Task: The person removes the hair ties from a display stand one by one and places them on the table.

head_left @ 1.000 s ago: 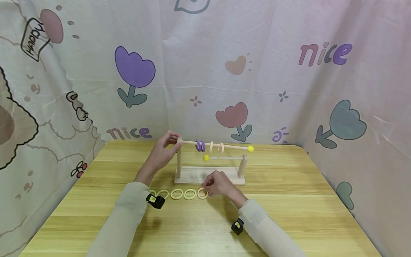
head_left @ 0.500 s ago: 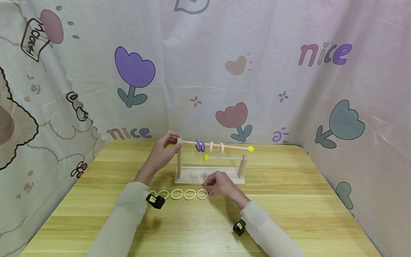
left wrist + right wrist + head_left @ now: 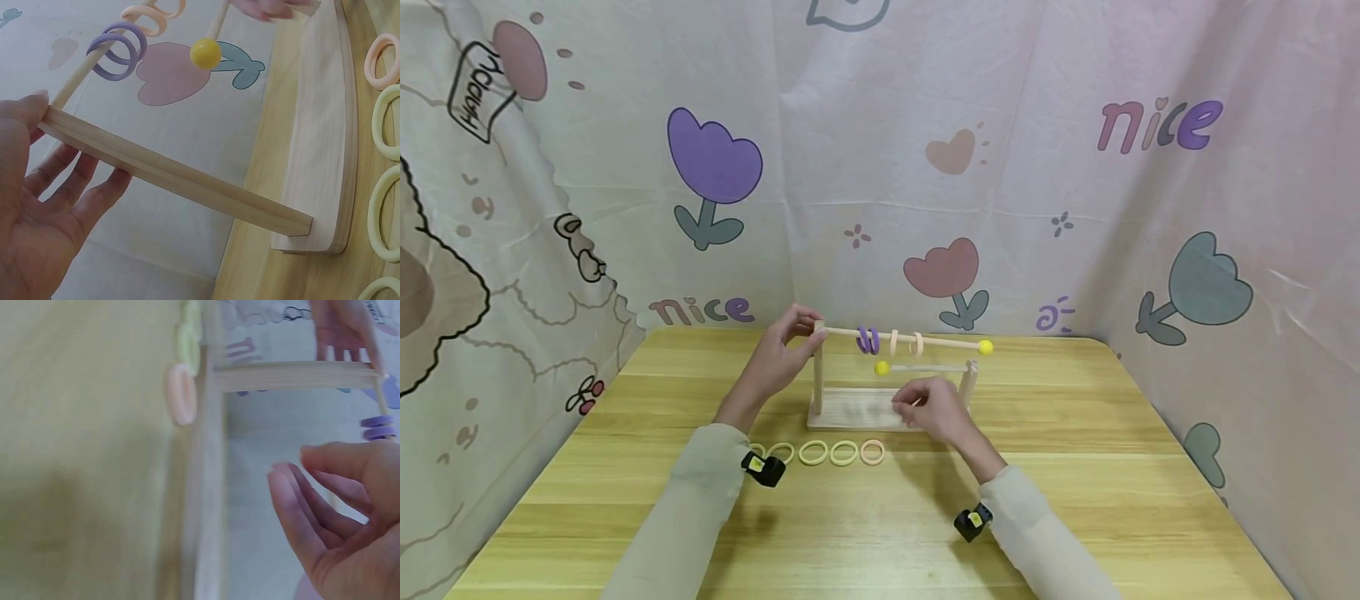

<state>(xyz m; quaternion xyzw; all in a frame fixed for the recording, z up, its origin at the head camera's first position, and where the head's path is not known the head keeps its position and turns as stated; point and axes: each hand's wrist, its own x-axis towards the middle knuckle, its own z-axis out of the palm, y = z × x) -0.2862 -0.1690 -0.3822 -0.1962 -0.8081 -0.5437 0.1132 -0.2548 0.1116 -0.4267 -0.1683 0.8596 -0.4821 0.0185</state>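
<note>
At the top of the tall left post (image 3: 817, 371) of the wooden stand, my left hand (image 3: 777, 354) grips the post's end between thumb and fingers. From this post runs an upper rod with a yellow ball (image 3: 986, 347) at its tip. Two purple rings (image 3: 868, 341) and two peach rings (image 3: 917, 345) hang on it. My right hand (image 3: 934, 410) hovers in front of the stand's base (image 3: 853, 408). Thumb and fingertips are apart in the right wrist view, with nothing between them. A pink ring (image 3: 872, 452) lies on the table, near the base's front edge.
Several pale yellow-green rings (image 3: 813, 453) lie in a row left of the pink one, partly hidden by the left wrist's camera (image 3: 763, 469). A shorter right post (image 3: 967, 387) bears a lower rod ending in a yellow ball (image 3: 882, 368). Printed cloth hangs behind the wooden table (image 3: 1075, 467).
My right hand has left the pink ring and risen up and to the right, in front of the stand. The pink ring stays on the table. My left hand has not moved.
</note>
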